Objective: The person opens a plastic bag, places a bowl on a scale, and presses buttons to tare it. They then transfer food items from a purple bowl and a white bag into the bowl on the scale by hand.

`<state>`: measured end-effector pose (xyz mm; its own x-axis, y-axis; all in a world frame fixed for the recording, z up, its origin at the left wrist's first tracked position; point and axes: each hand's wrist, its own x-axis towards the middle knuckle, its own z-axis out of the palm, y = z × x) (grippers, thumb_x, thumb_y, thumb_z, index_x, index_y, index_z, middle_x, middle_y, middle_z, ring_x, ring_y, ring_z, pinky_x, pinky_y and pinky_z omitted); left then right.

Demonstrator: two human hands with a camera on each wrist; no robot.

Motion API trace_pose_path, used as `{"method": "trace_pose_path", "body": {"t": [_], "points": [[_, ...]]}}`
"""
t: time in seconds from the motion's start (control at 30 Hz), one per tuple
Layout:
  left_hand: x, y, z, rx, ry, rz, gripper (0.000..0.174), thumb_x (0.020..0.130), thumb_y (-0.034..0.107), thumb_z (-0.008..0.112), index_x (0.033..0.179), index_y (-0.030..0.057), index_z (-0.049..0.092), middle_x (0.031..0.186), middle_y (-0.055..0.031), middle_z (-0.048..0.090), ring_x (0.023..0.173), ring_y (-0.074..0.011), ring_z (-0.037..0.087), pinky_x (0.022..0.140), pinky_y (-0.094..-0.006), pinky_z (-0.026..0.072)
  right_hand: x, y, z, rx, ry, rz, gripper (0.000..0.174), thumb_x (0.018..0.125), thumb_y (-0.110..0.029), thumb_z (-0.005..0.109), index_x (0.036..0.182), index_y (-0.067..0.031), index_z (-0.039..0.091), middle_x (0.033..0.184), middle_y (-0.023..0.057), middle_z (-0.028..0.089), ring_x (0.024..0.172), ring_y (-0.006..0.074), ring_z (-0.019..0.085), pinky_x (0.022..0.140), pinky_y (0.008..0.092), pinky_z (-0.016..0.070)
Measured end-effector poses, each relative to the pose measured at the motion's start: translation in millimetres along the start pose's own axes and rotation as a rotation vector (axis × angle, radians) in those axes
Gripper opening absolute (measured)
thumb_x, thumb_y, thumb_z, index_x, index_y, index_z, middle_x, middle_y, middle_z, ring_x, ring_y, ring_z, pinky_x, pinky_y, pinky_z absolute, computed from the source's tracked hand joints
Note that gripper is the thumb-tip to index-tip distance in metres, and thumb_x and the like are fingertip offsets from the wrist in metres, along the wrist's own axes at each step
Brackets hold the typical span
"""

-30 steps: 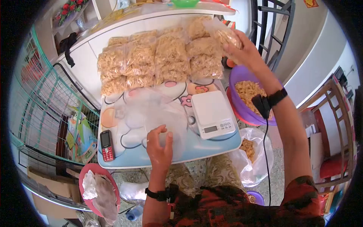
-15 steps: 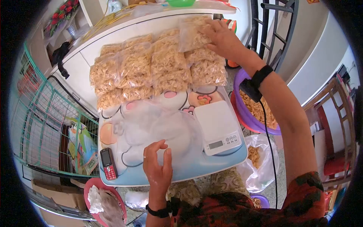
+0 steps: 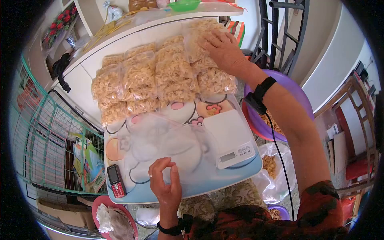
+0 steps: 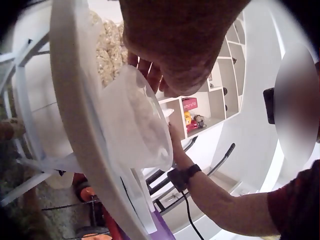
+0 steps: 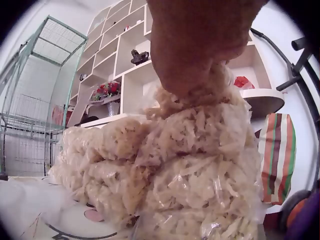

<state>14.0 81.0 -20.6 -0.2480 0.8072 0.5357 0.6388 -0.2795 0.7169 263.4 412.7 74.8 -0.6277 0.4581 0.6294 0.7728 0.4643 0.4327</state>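
My right hand [image 3: 224,51] lies with fingers extended on a clear bag of tan dried flakes [image 3: 195,43], atop the stack at the table's back right. More filled bags [image 3: 138,76] sit in rows to its left. In the right wrist view, the stacked bags [image 5: 200,180] rise beneath the hand. My left hand [image 3: 165,182] is near the table's front edge, fingers and thumb curled at an empty translucent plastic bag [image 3: 182,150]. The left wrist view shows that bag [image 4: 137,125] hanging from the fingers. A white kitchen scale [image 3: 224,132] stands right of it.
A red keypad phone [image 3: 116,182] lies at the table's left corner. Right of the table are a purple basin [image 3: 298,96] and a white plastic sack [image 3: 276,182] with flakes. A green wire cage [image 3: 52,136] stands left. A striped bag [image 5: 277,160] is behind the stack.
My right hand has carried a filled bag leftward onto the back right stack and now lies flat on it. The left hand stays with the empty bag.
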Motion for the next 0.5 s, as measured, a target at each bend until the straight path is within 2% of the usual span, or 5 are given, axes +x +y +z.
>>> {"method": "trace_pose_path", "body": {"t": [0.1, 0.27, 0.37, 0.5], "points": [[-2, 0, -4, -0.018, 0.042, -0.003, 0.024, 0.092, 0.012, 0.062, 0.114, 0.0015, 0.061, 0.102, -0.0107, 0.064, 0.099, -0.0242, 0.061, 0.098, -0.0392, 0.0438, -1, -1, -1, 0.038, -0.006, 0.016, 0.058, 0.085, -0.012, 0.067, 0.139, -0.0175, 0.049, 0.144, 0.0080, 0.045, 0.137, 0.0304, 0.038, 0.113, 0.0508, 0.0281], [-11, -7, -11, -0.009, 0.092, -0.032, 0.031, 0.091, 0.011, 0.062, 0.119, 0.0014, 0.059, 0.108, -0.0109, 0.062, 0.108, -0.0264, 0.058, 0.103, -0.0396, 0.0408, 0, 2, -11, 0.199, 0.049, 0.067, 0.056, 0.085, -0.012, 0.067, 0.138, -0.0215, 0.051, 0.147, 0.0104, 0.040, 0.140, 0.0332, 0.034, 0.112, 0.0525, 0.0298], [-17, -8, -14, -0.005, 0.090, -0.072, 0.033, 0.089, 0.010, 0.062, 0.120, 0.0009, 0.058, 0.110, -0.0112, 0.061, 0.111, -0.0269, 0.056, 0.104, -0.0397, 0.0398, -1, -2, -17, 0.152, 0.076, 0.089, 0.057, 0.083, -0.012, 0.069, 0.136, -0.0231, 0.053, 0.148, 0.0117, 0.038, 0.140, 0.0354, 0.033, 0.111, 0.0524, 0.0320], [-24, -14, -17, 0.010, 0.084, -0.095, 0.033, 0.088, 0.008, 0.062, 0.120, 0.0001, 0.058, 0.112, -0.0117, 0.060, 0.112, -0.0263, 0.055, 0.104, -0.0394, 0.0394, 6, 2, -7, 0.140, 0.108, 0.061, 0.058, 0.083, -0.010, 0.068, 0.137, -0.0202, 0.052, 0.147, 0.0115, 0.040, 0.138, 0.0360, 0.036, 0.112, 0.0511, 0.0328]]}}
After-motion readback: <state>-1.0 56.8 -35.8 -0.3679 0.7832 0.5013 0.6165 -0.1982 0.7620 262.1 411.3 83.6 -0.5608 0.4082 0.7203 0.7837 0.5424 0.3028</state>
